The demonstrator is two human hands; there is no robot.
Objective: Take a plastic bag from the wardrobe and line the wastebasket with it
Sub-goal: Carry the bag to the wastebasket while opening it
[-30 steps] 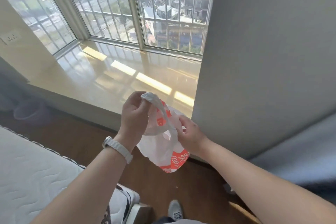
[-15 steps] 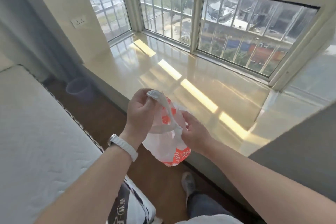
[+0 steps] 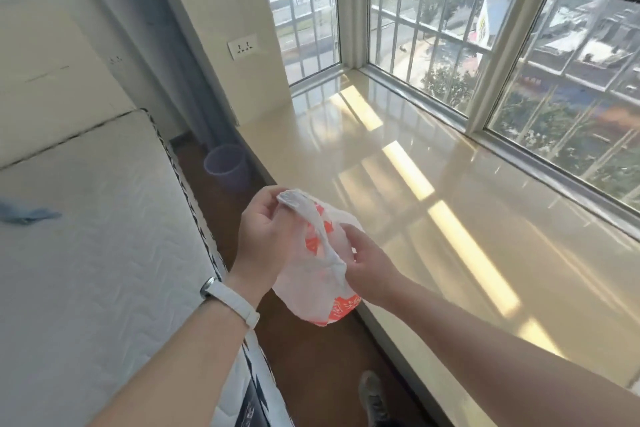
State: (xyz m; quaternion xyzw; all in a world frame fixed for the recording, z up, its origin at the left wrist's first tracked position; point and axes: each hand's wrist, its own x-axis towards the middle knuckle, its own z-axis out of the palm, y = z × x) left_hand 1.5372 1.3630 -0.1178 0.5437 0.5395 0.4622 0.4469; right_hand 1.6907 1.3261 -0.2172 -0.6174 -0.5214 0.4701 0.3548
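Plastic bag (image 3: 311,274) hangs between our hands: left hand (image 3: 266,236) pinches a twisted handle up top, right hand (image 3: 367,263) pinches the edge just below. Purple wastebasket (image 3: 227,166) sits on the floor well beyond the left hand, unlined. We'd pull the mouth wide open before walking over, or it probably bunches.

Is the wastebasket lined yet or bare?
Bare. The purple wastebasket stands on the floor with no liner over its rim; the plastic bag hangs between the left hand and right hand.
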